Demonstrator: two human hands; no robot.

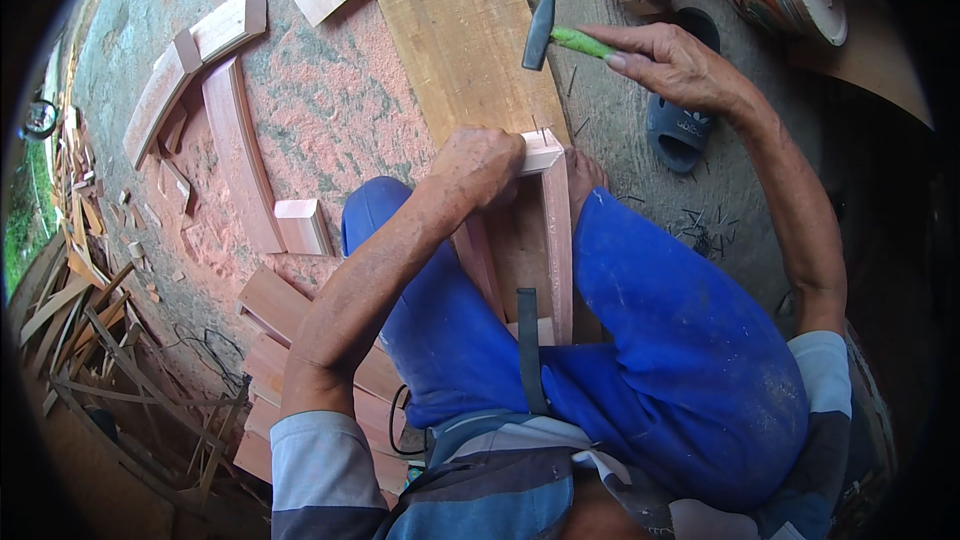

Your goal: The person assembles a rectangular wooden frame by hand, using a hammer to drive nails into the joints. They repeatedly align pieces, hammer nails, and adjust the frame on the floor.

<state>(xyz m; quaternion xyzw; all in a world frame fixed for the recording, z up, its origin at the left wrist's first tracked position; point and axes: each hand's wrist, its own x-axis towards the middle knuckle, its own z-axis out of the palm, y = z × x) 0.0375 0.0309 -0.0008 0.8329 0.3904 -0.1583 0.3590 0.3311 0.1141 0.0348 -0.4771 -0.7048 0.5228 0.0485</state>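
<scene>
My right hand [670, 62] grips a hammer [541, 32] by its green handle, raised ahead and to the right of a pale pink wooden frame [558, 250]. The frame lies between my bent legs. Its far end rests by a wide brown plank [465, 35]. My left hand [478, 168] is closed around that far end, left of the corner joint. Thin nails stand up from the wood just beside my fingers. The hammer head is apart from them. My bare foot [588, 176] is against the frame's right side.
Loose nails [706, 232] lie on the concrete right of my knee, near a dark sandal [680, 133]. Curved wooden pieces [240, 155] lie at left on sawdust. A heap of wood scraps [100, 340] is farther left. A bucket [822, 15] stands at upper right.
</scene>
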